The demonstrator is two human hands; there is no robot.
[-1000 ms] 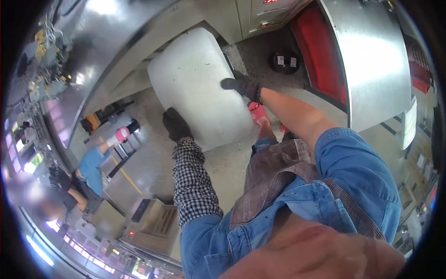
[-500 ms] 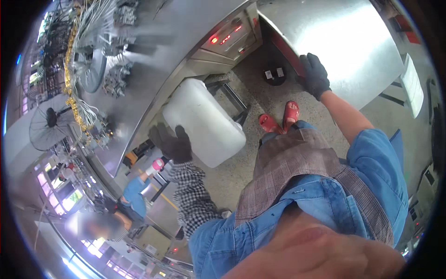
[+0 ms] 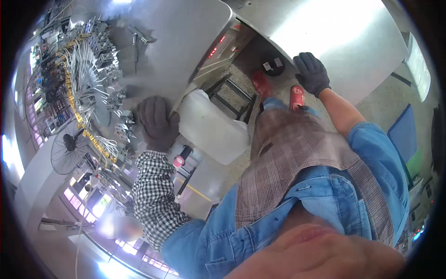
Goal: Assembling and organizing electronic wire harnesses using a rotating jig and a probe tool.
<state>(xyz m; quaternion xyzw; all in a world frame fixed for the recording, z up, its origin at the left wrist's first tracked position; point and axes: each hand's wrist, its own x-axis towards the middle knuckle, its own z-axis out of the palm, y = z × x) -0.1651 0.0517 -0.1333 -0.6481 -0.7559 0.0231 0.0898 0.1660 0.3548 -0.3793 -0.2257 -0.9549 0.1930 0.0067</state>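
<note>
From the head view, my left hand [image 3: 157, 122], in a dark knit glove, lies flat against the left side of the white plastic container [image 3: 211, 126], fingers pressed together and pointing up, the palm steadying it rather than gripping; I see no handle under it. The container sits low in front of me, tilted, between the steel machine front [image 3: 186, 42] and my brown checked apron [image 3: 297, 158], just above the dark metal stand [image 3: 232, 95] on the speckled floor [image 3: 218, 174]. My right hand [image 3: 312, 73], also gloved, is well apart from the container, fingers loosely curled and a little spread, resting at the edge of the big steel panel [image 3: 334, 32]; whether it actually pinches that edge I cannot tell. To do this well, I judge the left palm should stay broad on the container's wall so it does not swing into the stand, and the right hand should keep firm contact with the panel edge so it does not drop shut. Counting: one white container, two gloved hands, two red shoes [image 3: 278, 88] under the apron, one dark stand, one row of small red lights [image 3: 220, 43] on the machine front, one standing fan [image 3: 69, 149] far left, one rack of white cable bundles [image 3: 88, 74].
</note>
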